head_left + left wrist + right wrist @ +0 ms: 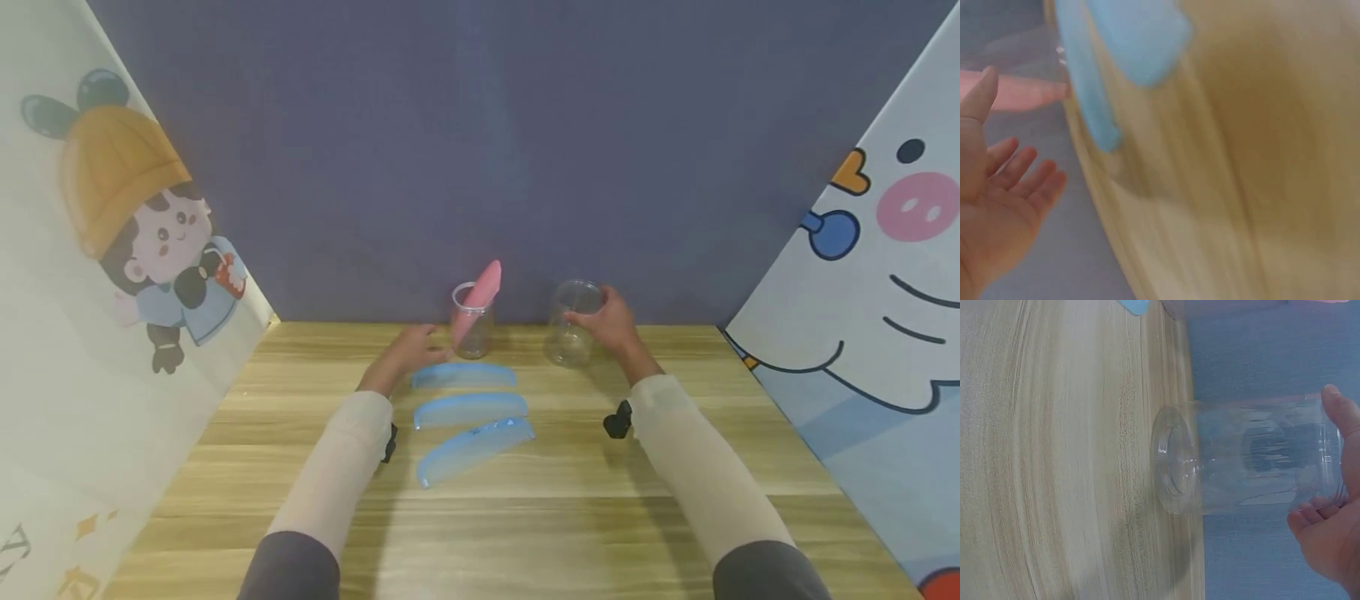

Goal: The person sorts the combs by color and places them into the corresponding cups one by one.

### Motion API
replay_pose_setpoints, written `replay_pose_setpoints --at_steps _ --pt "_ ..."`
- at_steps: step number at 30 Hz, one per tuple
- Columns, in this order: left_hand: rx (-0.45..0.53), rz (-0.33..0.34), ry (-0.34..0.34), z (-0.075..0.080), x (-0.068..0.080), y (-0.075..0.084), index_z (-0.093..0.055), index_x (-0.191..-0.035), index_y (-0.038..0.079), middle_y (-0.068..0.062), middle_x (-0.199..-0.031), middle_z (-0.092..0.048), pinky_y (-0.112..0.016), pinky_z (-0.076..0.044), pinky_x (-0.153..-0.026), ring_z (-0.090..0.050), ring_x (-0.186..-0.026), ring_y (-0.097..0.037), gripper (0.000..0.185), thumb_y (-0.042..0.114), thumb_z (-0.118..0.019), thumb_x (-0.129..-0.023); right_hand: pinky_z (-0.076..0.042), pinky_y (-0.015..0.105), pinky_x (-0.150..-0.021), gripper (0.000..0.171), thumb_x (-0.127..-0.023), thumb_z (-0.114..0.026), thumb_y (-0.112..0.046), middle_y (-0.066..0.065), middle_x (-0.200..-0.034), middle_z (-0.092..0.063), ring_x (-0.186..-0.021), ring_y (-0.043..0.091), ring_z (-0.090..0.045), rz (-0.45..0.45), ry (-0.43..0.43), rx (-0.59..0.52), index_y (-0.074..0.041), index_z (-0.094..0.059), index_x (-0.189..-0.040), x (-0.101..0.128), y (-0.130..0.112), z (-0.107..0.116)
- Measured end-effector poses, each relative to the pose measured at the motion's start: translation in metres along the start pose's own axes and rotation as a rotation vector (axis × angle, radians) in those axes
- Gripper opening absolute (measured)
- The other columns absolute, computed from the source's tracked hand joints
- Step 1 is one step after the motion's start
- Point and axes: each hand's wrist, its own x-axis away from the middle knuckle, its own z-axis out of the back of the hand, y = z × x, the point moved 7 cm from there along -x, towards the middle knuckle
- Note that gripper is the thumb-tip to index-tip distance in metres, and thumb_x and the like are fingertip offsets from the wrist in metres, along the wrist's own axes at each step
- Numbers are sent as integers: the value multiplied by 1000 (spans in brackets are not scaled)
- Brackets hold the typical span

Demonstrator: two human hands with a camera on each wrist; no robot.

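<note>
Forearms in pale sleeves (708, 467), darker above, reach forward over the wood-grained worktop (585, 525), roughly level with each other, with a black device (618, 420) at the right wrist. Left grip (405, 354) bends inward, thumb raised apart from the other fingers, which lie loosely curved in the left wrist view. It is released and holds nothing; its fingertips are just beside the left clear cup (476, 340), and whether they touch it cannot be told. Right grip (613, 323) comes in from the right and grasps the right clear cup (570, 342) near its rim, thumb on one side and fingers curled on the other, spread about as wide as the cup.

The right cup is upright or nearly so, its base at the worktop's far edge; contact with the surface is hard to judge. The left cup stands upright near the back wall (480, 167), apart from the right one, between the two grips. A pink comb-like piece (483, 292) leans inside it, its upper end sticking out above the rim. Three blue combs (471, 410) lie one behind another in front of the left cup, the farthest near the left grip, the nearest set at a slant.
</note>
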Motion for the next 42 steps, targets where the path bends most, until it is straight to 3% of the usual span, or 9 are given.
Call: replay_pose_setpoints --at_steps 5,8,13,21,24,28,32,42 --pt "-2 5 -112 -13 13 -16 -38 -153 -4 -23 -157 -43 -55 -32 -123 -40 -146 -42 80 30 -76 -92 -30 59 -122 110 -85 -82 -38 33 -162 -26 -149 50 -29 -1 6 -15 7 -14 -159 3 3 1" --pt "-30 -24 -137 -18 18 -20 -41 -152 -3 -21 -154 -48 -53 -33 -123 -43 -145 -41 78 28 -78 -90 -30 59 -122 110 -84 -83 -39 33 -161 -29 -148 50 -31 10 22 -13 8 -16 -158 4 4 1" --pt "-105 -104 -130 -23 20 -21 -53 -144 -4 -21 -146 -57 -53 -36 -121 -49 -140 -41 73 27 -83 -85 -32 58 -122 112 -83 -83 -43 32 -161 -30 -148 49 -32 28 34 -1 8 -17 -158 4 5 0" --pt "-170 -68 -140 -24 18 -23 -61 -139 4 -17 -147 -57 -51 -38 -120 -50 -139 -38 62 25 -83 -84 -31 58 -122 109 -85 -82 -40 32 -161 -30 -147 49 -33 34 41 0 6 -16 -159 -2 -3 3" --pt "-145 -60 -136 -22 17 -20 -64 -135 4 -16 -143 -61 -49 -41 -118 -54 -135 -36 57 21 -83 -84 -31 58 -122 110 -85 -82 -41 32 -162 -28 -148 49 -31 35 33 2 6 -15 -159 -4 -5 5" --pt "-128 -72 -148 -23 17 -18 -70 -126 6 -11 -123 -70 -44 -52 -105 -63 -114 -28 46 20 -83 -84 -30 59 -122 110 -86 -81 -41 32 -162 -27 -149 48 -30 37 20 -3 6 -14 -159 -4 -7 5" --pt "-159 -122 -154 -26 15 -16 -72 -115 7 -5 -101 -69 -40 -55 -91 -60 -92 -20 37 21 -83 -82 -31 59 -122 108 -86 -81 -39 34 -160 -29 -148 50 -32 47 26 9 8 -16 -158 -3 -7 6" --pt "-162 -117 -126 -30 15 -16 -62 -135 4 -12 -131 -64 -46 -49 -110 -61 -119 -29 58 19 -82 -83 -31 58 -122 111 -85 -81 -44 32 -162 -28 -149 48 -31 25 15 9 6 -15 -159 0 3 1"
